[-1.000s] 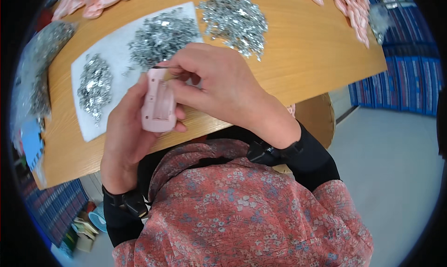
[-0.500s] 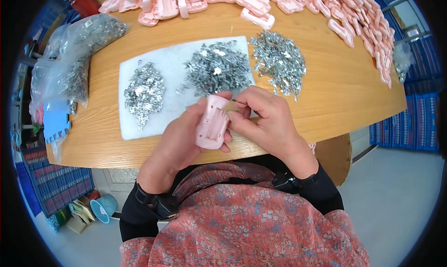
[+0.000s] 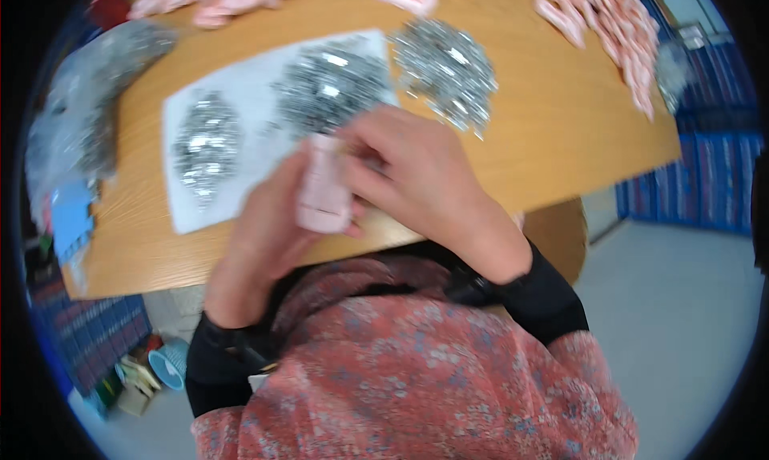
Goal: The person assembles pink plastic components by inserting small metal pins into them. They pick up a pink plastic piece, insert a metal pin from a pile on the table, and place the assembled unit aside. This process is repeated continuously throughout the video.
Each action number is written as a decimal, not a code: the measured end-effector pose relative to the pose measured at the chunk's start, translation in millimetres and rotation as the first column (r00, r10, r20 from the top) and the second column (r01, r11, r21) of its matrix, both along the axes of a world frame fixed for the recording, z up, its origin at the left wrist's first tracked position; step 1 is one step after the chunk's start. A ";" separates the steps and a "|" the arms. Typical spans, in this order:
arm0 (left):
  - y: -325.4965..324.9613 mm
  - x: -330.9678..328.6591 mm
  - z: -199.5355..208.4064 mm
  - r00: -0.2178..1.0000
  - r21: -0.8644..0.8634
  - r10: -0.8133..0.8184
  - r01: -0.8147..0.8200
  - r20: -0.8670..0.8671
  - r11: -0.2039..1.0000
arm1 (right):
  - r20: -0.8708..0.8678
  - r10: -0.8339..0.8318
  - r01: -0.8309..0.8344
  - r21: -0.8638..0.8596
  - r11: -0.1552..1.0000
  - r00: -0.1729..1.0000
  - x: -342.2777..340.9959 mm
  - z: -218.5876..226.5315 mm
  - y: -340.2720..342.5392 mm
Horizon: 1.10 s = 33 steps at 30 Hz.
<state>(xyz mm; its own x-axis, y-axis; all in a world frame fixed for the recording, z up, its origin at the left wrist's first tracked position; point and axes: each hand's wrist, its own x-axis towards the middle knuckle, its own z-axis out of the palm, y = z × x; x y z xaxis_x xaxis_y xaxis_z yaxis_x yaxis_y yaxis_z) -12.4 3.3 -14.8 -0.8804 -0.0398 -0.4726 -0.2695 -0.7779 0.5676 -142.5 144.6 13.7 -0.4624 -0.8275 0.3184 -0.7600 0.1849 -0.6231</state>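
My left hand [image 3: 268, 223] is wrapped round a pink plastic battery casing [image 3: 324, 191], held above the table's near edge. My right hand [image 3: 420, 159] presses against the casing's upper right side with its fingers closed. What they pinch is hidden and smeared by motion. Just beyond my hands lies a white foam sheet [image 3: 255, 119] with two heaps of small shiny metal parts: a smaller left heap [image 3: 207, 147] and a larger middle heap [image 3: 328, 83]. To the right of the sheet, a third metal heap [image 3: 448, 67] rests on the bare wood.
Many pink casings [image 3: 613, 35] are piled along the table's far and right edges. At the left are a clear bag of metal parts [image 3: 96, 99] and a blue foam piece [image 3: 72, 219]. Blue crates [image 3: 689, 179] stand right of the wooden table [image 3: 553, 131]; a light-blue basket [image 3: 170, 364] is on the floor.
The whole view has shifted and blurred. The casing has turned in my left hand, and its battery recess no longer shows clearly. My right hand has moved over its upper side.
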 end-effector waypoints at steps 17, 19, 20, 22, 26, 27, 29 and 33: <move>11.7 -21.5 29.6 0.997 -0.118 -0.015 0.024 0.077 0.993 | 0.345 0.022 -0.048 0.068 0.997 0.938 -26.8 1.9 1.5; 10.4 -20.9 28.4 0.997 -0.120 -0.010 0.020 0.080 0.993 | 0.378 0.023 -0.048 0.057 0.997 0.925 -24.7 2.8 0.8; 10.1 -20.0 27.7 0.997 -0.122 -0.006 0.016 0.081 0.992 | 0.394 0.025 -0.049 0.050 0.998 0.919 -24.1 3.8 0.7; 7.0 -15.0 24.9 0.998 -0.098 -0.007 0.013 0.065 0.995 | 0.228 0.049 -0.050 -0.002 0.999 0.973 -23.1 -2.4 -1.4; 6.9 -11.4 12.1 0.998 -0.062 0.048 -0.045 0.032 0.997 | 0.136 0.006 -0.016 0.071 0.997 0.991 -17.7 7.5 -0.4; 5.2 -10.1 9.0 1.000 -0.061 0.011 -0.010 0.017 0.998 | 0.153 -0.009 -0.008 0.113 0.994 0.988 -16.1 10.8 0.2; 6.2 -9.5 13.0 1.000 -0.008 0.012 -0.012 0.005 1.000 | 0.196 0.001 -0.014 0.066 0.998 0.981 -8.7 17.9 1.2; 4.9 -4.8 7.2 1.000 -0.008 -0.001 0.001 -0.018 1.000 | 0.202 0.007 -0.021 0.065 0.998 0.979 -2.8 17.0 0.3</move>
<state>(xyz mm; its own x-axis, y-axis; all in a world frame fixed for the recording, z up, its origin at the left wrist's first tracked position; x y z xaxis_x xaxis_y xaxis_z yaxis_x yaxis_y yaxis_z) -17.2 8.1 -7.6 -0.8886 -0.0422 -0.4567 -0.2604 -0.7732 0.5782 -145.3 144.8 30.7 -0.4994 -0.8507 0.1638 -0.6228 0.2211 -0.7505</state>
